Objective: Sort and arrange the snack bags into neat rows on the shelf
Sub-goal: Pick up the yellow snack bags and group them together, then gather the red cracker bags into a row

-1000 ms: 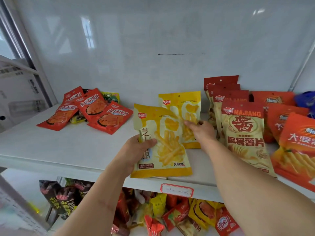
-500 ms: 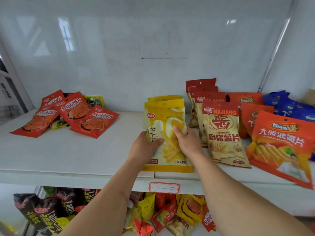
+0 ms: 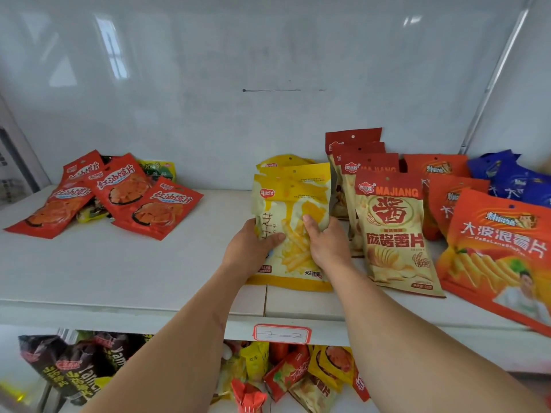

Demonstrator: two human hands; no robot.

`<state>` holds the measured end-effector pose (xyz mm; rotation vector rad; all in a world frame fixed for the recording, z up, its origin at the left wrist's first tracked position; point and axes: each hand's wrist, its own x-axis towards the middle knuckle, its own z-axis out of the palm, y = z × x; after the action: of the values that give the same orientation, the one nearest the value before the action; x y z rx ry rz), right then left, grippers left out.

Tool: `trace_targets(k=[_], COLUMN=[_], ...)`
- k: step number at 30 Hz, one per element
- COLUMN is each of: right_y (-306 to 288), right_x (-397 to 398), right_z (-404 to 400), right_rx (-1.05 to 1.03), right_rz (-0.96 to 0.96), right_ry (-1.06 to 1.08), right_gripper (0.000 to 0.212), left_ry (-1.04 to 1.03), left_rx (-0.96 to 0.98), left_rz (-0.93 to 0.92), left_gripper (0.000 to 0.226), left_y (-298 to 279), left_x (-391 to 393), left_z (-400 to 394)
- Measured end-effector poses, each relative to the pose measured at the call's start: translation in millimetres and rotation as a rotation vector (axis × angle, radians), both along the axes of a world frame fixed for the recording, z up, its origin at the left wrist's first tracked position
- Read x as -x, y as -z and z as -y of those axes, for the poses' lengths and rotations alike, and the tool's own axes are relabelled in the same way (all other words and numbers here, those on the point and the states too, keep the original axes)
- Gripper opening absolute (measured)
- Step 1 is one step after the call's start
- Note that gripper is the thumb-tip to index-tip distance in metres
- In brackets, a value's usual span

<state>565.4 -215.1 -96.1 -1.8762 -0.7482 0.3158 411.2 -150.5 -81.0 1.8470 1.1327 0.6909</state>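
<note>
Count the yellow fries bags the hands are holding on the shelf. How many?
3. The front bag stands gripped between the left hand and right hand. A second bag stands behind it, a third peeks out at the back. More may hide behind.

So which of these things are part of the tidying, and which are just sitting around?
In the job:
- yellow fries bags, front one gripped by left hand and right hand
- white shelf
- scattered red flat packets

Just there:
- red-bordered price label
- dark bags below

Light: bright, even daylight
Glare: window reflections on the glossy back panel (image 3: 268,84)
Shadows: faint
Edges: wide-angle bending, soft corners
</note>
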Motion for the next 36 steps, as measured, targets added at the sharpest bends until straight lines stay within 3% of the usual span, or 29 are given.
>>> trace_targets(k=[7,11,16,19,22,27,31,36], right_y=[-3.1,-14.1,-30.6,-35.0,-39.6,-43.0,-44.8,-40.5], right_x=[0.2,8.7,34.4,56.1,89.9,155.1,197.3,230.3], right_z=[0.6,9.6,12.4,1.7,-14.3,-44.4,-69.7,-99.2], right_rx=[0.053,0.182,0.177,0.122,0.169,0.199,0.215,0.279], right_rz=[0.082,0.369,0.852,1.117,1.251,1.305,1.253,1.143], right_ry=[0.013,0.092,0.079,-0.076,-0.255,-0.393,-0.414,-0.395], right_gripper=[0.068,0.079,0.055,0.034,0.023,0.026,0.026,0.031], left_ry=[-0.071,-0.120,-0.177,-0.154,-0.113,-0.058,-0.072,-0.120], left_rx=[-0.064,-0.141,-0.367,-0.560,-0.818,-1.033,-1.088,-1.038], left_rz=[-0.071,-0.137,-0.324,-0.436,-0.567,-0.716,-0.768,-0.794], left_gripper=[0.086,0.079,0.056,0.044,0.032,0.013,0.027,0.030], left_y=[-2.6,-6.5,-6.8,-10.1,-11.7,-11.3,-14.4,-13.6], left_x=[-0.2,10.9,49.3,78.9,112.2,175.5,218.2,250.8], left_z=[3.6,9.9,10.3,5.2,-6.7,-32.6,-50.0,-79.1])
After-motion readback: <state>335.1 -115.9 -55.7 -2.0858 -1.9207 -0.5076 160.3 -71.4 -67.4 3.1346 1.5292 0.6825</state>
